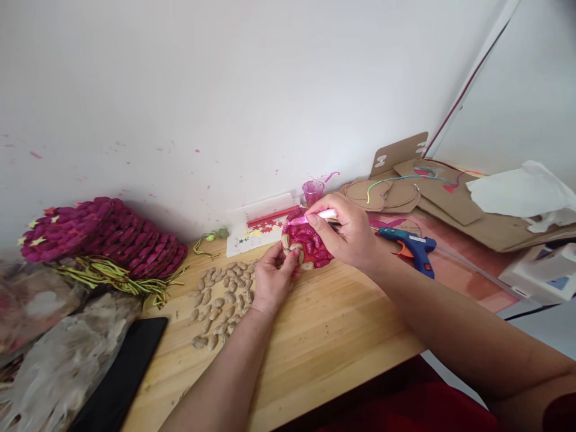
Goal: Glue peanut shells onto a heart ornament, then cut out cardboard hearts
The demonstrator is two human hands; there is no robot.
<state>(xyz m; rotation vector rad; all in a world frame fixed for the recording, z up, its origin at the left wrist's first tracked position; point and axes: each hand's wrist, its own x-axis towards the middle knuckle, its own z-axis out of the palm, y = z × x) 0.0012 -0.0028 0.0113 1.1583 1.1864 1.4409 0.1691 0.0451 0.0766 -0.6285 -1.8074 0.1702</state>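
At the frame's centre, the red disc (310, 246) of painted peanut shells lies on the worktop (324, 336). Your left hand (272, 279) pinches its near rim; keep it pressed flat. Your right hand (348, 231), closed around the pink brush (312, 217), should dab lightly, covering each bare shell (286, 241) without smearing neighbours.

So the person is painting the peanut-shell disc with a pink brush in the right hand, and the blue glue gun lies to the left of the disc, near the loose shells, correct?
Not quite. The head view shows the blue hot-glue gun lying to the right of the round shell-covered pink disc, beyond the right hand, not by the loose peanut shells. The rest holds: the right hand holds the pink-tipped brush while the left hand steadies the disc.
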